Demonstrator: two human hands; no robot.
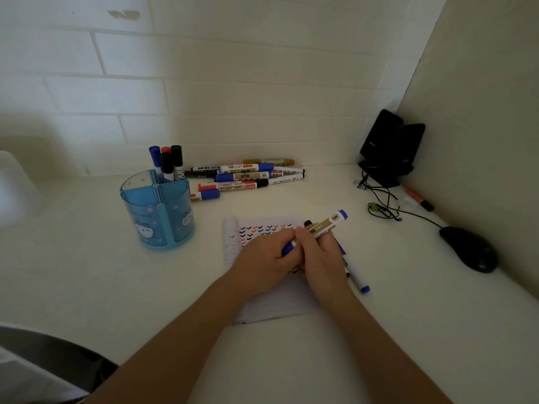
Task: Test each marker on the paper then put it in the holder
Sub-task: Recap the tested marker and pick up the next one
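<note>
Markers (167, 164) with blue, red and black caps stand upright in a far compartment of the blue translucent plastic holder (159, 217), out on the left of the white table (87, 272). Just right of it, against the tiled wall, there's a loose pile of capped markers (245, 177) lying flat: blue, red, black and gold ends.

Nearer the middle lies the white paper sheet (271, 304), its far half covered in rows of small blue, red and black ticks. Both hands meet right over it. The left hand (262, 262) has its fingers curled round the lower blue end of a white-and-gold marker (328, 223). The right hand (320, 253) grips the barrel, and the upper blue end points away to the right, off the paper. I can't tell whether the cap is on or off.

Partly under the right hand, a white marker with a blue cap (357, 279) lies on the table.

Further right are tangled black cables (385, 205), an orange marker (418, 198) by the side wall, a black speaker (390, 147) in the corner and a black computer mouse (469, 249).
</note>
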